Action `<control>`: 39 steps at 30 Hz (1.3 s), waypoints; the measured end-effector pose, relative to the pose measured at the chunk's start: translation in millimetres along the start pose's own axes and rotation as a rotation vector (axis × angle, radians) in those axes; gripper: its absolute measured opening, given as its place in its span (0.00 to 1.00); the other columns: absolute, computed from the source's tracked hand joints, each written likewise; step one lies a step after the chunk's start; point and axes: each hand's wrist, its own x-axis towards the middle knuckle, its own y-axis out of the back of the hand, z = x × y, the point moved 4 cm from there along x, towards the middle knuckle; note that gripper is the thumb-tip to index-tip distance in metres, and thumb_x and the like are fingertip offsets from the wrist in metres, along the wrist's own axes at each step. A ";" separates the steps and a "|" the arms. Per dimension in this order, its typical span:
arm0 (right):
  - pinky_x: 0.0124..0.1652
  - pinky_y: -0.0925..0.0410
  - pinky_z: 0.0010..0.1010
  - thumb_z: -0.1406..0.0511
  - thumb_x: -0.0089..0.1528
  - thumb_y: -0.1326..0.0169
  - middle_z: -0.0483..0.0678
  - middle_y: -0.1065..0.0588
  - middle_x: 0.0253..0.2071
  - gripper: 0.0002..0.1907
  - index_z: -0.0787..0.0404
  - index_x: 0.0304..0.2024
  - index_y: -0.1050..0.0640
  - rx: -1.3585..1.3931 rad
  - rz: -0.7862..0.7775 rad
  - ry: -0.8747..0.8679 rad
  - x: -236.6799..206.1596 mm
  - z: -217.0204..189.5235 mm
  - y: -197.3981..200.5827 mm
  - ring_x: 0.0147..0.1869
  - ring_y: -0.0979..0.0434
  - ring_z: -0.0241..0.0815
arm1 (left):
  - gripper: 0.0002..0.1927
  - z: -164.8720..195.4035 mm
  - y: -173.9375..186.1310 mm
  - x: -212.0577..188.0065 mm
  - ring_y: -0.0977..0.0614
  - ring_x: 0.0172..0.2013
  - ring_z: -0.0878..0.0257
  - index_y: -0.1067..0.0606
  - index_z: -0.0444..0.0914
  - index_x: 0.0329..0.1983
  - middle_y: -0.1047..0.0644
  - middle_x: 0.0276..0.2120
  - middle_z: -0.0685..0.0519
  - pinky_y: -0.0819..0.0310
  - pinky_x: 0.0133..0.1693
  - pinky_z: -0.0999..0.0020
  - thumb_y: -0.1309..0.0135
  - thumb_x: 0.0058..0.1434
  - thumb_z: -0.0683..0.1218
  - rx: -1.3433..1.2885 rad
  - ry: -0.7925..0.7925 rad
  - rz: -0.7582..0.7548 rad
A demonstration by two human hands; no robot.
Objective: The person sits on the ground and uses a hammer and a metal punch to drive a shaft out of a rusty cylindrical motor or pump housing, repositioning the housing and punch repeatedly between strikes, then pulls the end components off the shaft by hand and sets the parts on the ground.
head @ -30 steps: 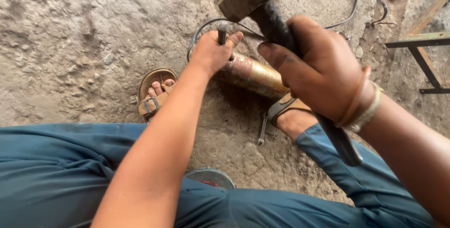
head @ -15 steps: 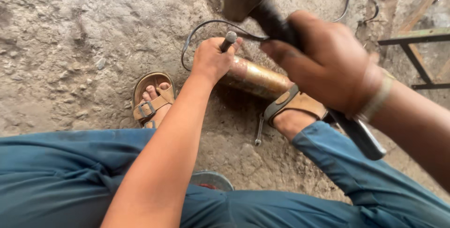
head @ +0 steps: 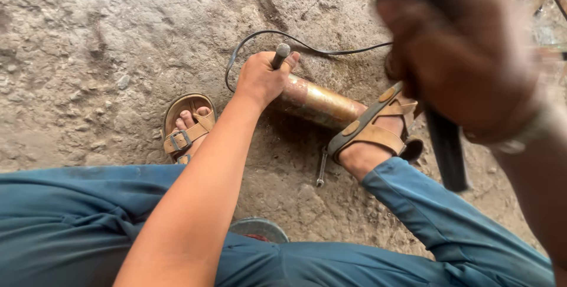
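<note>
1. Head view: the left hand (head: 263,77) is closed in a fist around a dark metal punch (head: 280,54), whose rounded top end sticks up out of the fist, just above the thumb and forefinger.
2. The punch stands roughly upright, tilted a little to the upper right; its lower end is hidden inside the fist, so what the tip touches cannot be seen.
3. Directly beneath that fist lies a brass-coloured metal cylinder (head: 319,103) on the rough concrete floor (head: 88,39). Its long axis runs from upper left, under the hand, down to the lower right, where it ends against the right foot.
4. The right foot, in a tan sandal (head: 369,127), presses on the cylinder's lower right end; the left foot's sandal (head: 186,127) rests on the floor to the left, apart from the cylinder.
5. The right hand (head: 463,56) is raised near the camera and blurred, wrapped tight around a dark hammer handle (head: 446,151) that points down and slightly right; the head is out of frame.
6. A black cable (head: 307,45) loops across the floor behind the left hand.
7. A small spanner (head: 322,169) lies on the floor just beside the right heel.
</note>
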 end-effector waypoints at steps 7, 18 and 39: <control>0.25 0.32 0.30 0.59 0.66 0.48 0.43 0.26 0.22 0.11 0.61 0.40 0.25 -0.141 -0.194 0.020 16.5 -33.4 -57.6 0.23 0.26 0.36 | 0.23 12.3 4.7 -2.3 0.20 0.32 0.50 0.19 0.40 0.28 0.20 0.28 0.45 0.27 0.38 0.55 0.44 0.63 0.63 0.197 -0.164 0.064; 0.24 0.31 0.32 0.60 0.68 0.48 0.47 0.28 0.25 0.12 0.63 0.45 0.29 0.154 -0.016 0.108 -3.9 -15.6 -46.3 0.23 0.29 0.37 | 0.10 11.4 6.3 -0.5 0.15 0.37 0.51 0.15 0.49 0.35 0.16 0.34 0.47 0.23 0.42 0.56 0.46 0.59 0.52 0.095 -0.072 -0.013; 0.20 0.30 0.33 0.61 0.67 0.49 0.45 0.28 0.22 0.10 0.61 0.43 0.25 -0.054 -0.117 -0.421 3.2 15.3 -23.6 0.21 0.29 0.40 | 0.13 11.1 5.1 4.8 0.13 0.38 0.57 0.15 0.56 0.39 0.15 0.35 0.52 0.22 0.42 0.63 0.47 0.56 0.51 -0.067 -0.115 -0.093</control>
